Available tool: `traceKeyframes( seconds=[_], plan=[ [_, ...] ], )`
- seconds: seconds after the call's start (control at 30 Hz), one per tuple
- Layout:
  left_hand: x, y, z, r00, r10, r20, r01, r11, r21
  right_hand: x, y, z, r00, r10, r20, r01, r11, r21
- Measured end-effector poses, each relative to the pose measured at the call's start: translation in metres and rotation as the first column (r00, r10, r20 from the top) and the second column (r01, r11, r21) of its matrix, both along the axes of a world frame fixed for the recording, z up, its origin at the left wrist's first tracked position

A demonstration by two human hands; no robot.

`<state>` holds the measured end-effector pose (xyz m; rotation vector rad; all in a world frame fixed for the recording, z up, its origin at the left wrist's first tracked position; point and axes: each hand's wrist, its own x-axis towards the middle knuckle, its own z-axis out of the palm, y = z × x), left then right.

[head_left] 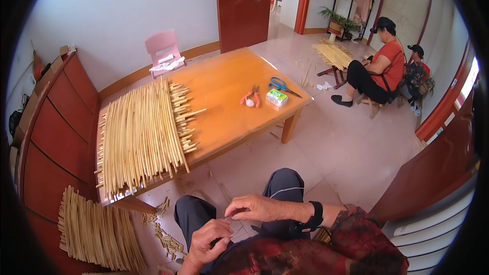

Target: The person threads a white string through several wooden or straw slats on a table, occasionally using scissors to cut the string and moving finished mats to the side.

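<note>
Over my lap, my left hand [210, 240] and my right hand [257, 209] meet with their fingers pinched together. Something small and thin, perhaps thread, is between the fingertips, but I cannot make it out. A thin pale cord [286, 191] lies across my right knee, just beyond the right hand. Ahead of the hands, a mat of bound straw-coloured stalks [140, 135] covers the left part of the orange wooden table [224, 97]. Pliers with orange handles [250, 97], blue-handled scissors [281, 86] and a white and green packet [276, 98] lie to its right.
A second bundle of stalks [99, 229] leans at lower left, near cut stalk pieces [168, 239] on the floor. A pink chair [162, 46] stands behind the table. Right of it, a person in red [389, 63] sits by a low stand with stalks [332, 56]; another person [416, 71] sits behind.
</note>
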<state>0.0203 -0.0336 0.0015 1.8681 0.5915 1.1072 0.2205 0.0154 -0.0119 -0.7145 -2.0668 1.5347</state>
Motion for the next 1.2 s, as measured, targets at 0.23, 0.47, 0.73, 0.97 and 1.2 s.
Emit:
traceKeyframes(
  seconds=[0.23,0.47,0.73,0.97,1.2],
  plan=[
    [-0.014,-0.009,-0.007,0.997,0.056,0.060,-0.063,0.991,0.116,-0.016,-0.011,0.015,0.986,-0.164,0.006,0.164,0.985,0.061],
    [-0.016,-0.017,-0.008,0.993,0.046,0.108,-0.056,0.995,0.087,-0.020,-0.022,0.026,0.961,-0.276,-0.008,0.276,0.960,0.045],
    [-0.019,-0.019,-0.014,0.986,0.040,0.160,-0.048,0.998,0.044,-0.014,-0.017,0.025,0.954,-0.299,-0.023,0.300,0.953,0.032],
    [-0.022,-0.020,-0.024,0.905,0.100,0.413,-0.001,0.972,-0.235,-0.011,-0.015,0.018,0.972,-0.232,0.043,0.229,0.971,0.067],
    [-0.018,-0.020,-0.035,0.847,0.325,0.421,0.080,0.705,-0.705,-0.016,-0.013,0.022,0.952,-0.307,0.012,0.307,0.950,-0.065]
  ],
)
